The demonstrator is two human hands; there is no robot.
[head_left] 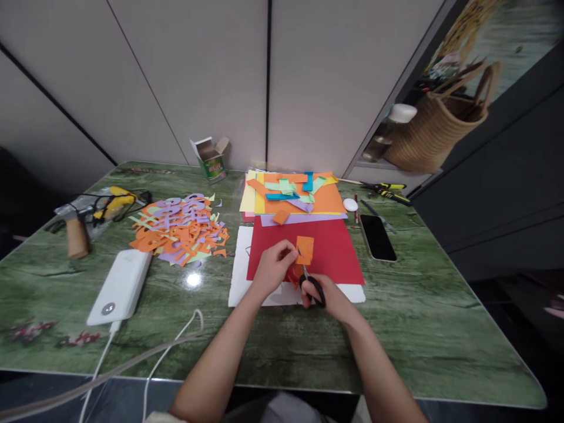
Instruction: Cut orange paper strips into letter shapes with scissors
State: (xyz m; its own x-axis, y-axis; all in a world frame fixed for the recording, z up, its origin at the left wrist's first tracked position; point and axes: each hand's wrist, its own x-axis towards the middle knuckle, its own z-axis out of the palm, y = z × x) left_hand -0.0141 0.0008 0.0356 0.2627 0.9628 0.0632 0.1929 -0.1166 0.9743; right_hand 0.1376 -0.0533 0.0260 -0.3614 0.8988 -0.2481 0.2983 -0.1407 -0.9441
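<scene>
My left hand (277,264) pinches the left edge of a small piece of orange paper (305,249). In my right hand (324,296) is a pair of scissors (314,288) with black handles, its blades at the lower part of that paper. Below both hands lies a sheet of red paper (343,261) on top of white paper (238,288). Some orange scraps sit under the blades, partly hidden by my hands. Just beyond the red sheet is a small folded orange piece (281,217).
A pile of cut paper shapes (180,226) and a white power bank (121,285) with a cable are at left. Coloured strips lie on stacked sheets (330,200) at the back, near a small open box (211,161). A phone (378,237) and pliers (390,191) lie right.
</scene>
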